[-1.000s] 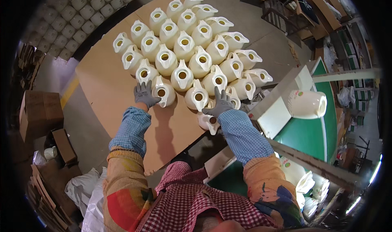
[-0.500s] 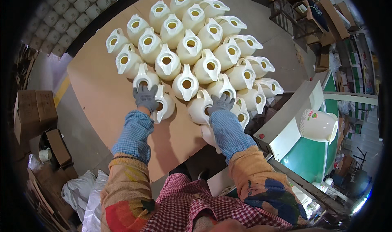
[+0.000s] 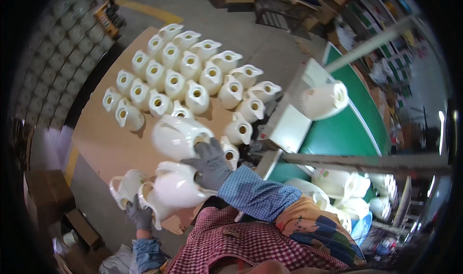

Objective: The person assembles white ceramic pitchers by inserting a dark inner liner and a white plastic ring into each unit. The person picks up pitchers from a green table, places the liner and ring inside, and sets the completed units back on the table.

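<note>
Cream-white pitchers point(image 3: 174, 83) with wide spouts and loop handles stand upright in rows on a brown cardboard sheet point(image 3: 108, 146). My gloved right hand point(image 3: 212, 165) has its fingers at the mouths of two tilted pitchers, an upper one point(image 3: 173, 138) and a lower one point(image 3: 176, 186), both lifted off the sheet. At the lower left my gloved left hand point(image 3: 140, 217) grips two more by their mouths, one outer pitcher point(image 3: 131, 183) and one inner pitcher point(image 3: 156, 204). The inner one lies close beside the right hand's lower pitcher; I cannot tell whether they touch.
On the right a green conveyor belt point(image 3: 328, 141) carries a pitcher point(image 3: 322, 102), with a metal rail point(image 3: 357, 162) in front. More white pitchers point(image 3: 352, 197) are heaped at the lower right. Stacked white ware point(image 3: 53, 66) lines the left, and cardboard boxes point(image 3: 48, 197) sit lower down.
Both hands have come off the rows with pitchers in their grip. My left hand moved toward me and left, my right hand leftward and nearer. The view has turned.
</note>
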### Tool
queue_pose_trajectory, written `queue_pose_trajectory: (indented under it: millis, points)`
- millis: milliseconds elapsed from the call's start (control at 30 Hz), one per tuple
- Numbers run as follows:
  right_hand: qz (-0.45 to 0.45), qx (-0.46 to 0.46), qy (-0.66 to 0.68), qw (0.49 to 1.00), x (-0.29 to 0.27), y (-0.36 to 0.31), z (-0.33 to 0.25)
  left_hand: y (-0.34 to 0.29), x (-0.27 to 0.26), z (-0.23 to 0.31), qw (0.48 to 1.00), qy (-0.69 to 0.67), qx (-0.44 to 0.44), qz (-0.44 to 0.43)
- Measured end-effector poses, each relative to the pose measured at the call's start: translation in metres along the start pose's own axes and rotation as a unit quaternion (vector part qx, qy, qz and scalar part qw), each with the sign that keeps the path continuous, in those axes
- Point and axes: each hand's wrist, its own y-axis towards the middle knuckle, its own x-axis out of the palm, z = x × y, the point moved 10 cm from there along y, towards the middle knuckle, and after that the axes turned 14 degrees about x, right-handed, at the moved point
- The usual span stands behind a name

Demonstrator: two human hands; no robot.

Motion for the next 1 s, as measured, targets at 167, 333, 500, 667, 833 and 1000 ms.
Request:
queue_pose_trajectory:
  millis: [167, 333, 500, 667, 833, 1000]
  points:
    - [0.206, -0.183, 0.160, 0.948, -0.137, -0.120, -0.041, -0.002, -0.138, 0.088, 0.951, 0.077, 0.205, 0.217]
    - [0.270, -0.184, 0.115, 0.938, -0.262, -0.288, -0.014, -0.060, -0.256, 0.242, 0.873, -0.021, 0.372, 0.315]
    - [0.297, -0.084, -0.007, 0.951, -0.344, -0.471, 0.039, -0.133, -0.294, 0.340, 0.812, -0.097, 0.529, 0.227]
    - [0.491, 0.189, -0.227, 0.819, -0.420, -0.630, 0.124, -0.253, -0.353, 0.500, 0.630, -0.086, 0.755, 0.161]
    - [0.549, 0.311, -0.381, 0.676, -0.453, -0.668, 0.217, -0.316, -0.341, 0.642, 0.474, -0.099, 0.827, 0.286]
    - [0.596, 0.275, -0.411, 0.633, -0.468, -0.630, 0.318, -0.278, -0.307, 0.781, 0.464, -0.116, 0.751, 0.455]
